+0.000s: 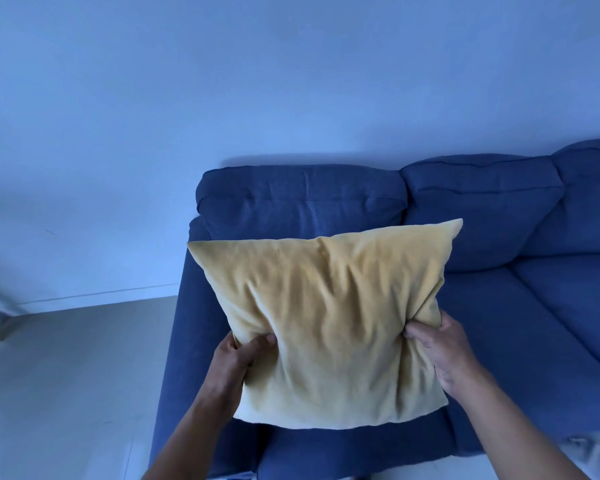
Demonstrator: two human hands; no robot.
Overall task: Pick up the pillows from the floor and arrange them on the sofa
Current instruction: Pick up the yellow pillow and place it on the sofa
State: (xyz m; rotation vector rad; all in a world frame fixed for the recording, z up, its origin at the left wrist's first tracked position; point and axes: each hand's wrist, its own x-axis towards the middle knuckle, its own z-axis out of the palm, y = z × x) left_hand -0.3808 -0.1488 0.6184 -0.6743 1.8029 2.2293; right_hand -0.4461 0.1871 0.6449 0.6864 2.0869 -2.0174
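Left hand (pixel 238 355) and right hand (pixel 440 351) gripped a square mustard velvet pillow (pixel 326 320) by its sides above the blue fabric sofa (pixel 499 306)'s left end; best set upright against the backrest.

Head view — down, close over sofa (pixel 499 306)

One yellow pillow (pixel 329 320), one blue sofa (pixel 520 306) with three back cushions showing, and two hands.

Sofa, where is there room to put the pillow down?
The blue fabric sofa has bare seat cushions to the right of the yellow velvet pillow, below the backrest. The left end by the armrest is taken: left hand and right hand hold the pillow there.
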